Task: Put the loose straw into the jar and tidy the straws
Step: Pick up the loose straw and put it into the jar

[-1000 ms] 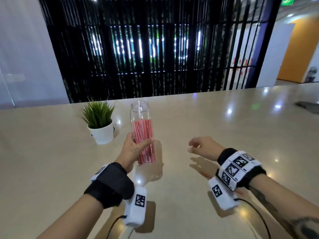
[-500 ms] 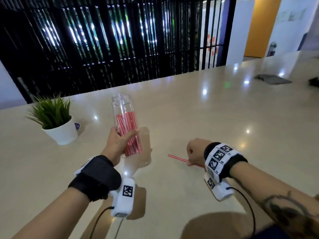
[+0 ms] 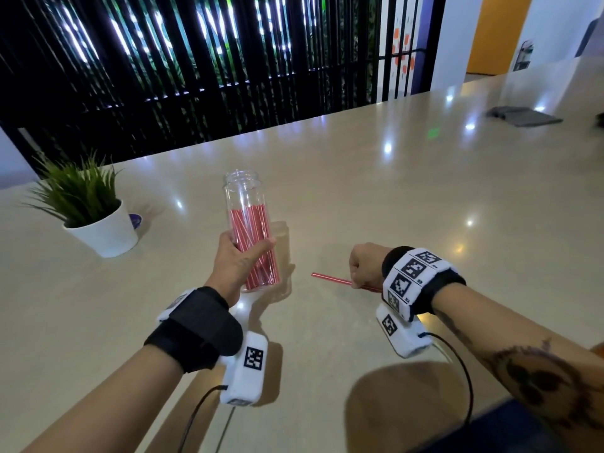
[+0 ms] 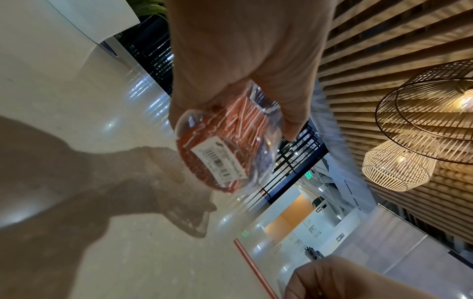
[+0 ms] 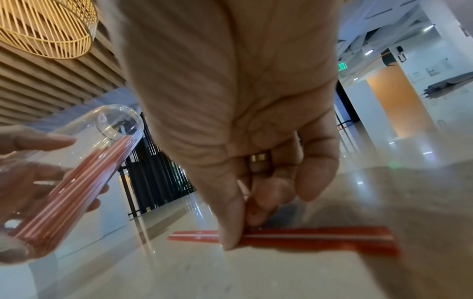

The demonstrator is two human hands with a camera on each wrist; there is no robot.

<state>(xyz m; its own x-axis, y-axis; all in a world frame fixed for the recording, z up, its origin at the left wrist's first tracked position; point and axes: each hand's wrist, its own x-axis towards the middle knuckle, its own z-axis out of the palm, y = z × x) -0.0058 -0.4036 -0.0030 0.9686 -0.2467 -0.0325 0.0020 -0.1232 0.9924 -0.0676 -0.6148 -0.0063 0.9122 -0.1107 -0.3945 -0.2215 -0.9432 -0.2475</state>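
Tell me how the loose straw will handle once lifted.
Probably very light: the right hand pinches the loose straw with just thumb and fingertips. Being a thin round tube on the glossy table, it may roll if dropped. It looks straight, so fairly stiff.

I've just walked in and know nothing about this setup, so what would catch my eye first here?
Probably the clear jar packed with red straws, gripped by the left hand and lifted above the glossy beige table. Next, the right hand pinching a loose red straw low at the tabletop. A small potted plant stands at the far left.
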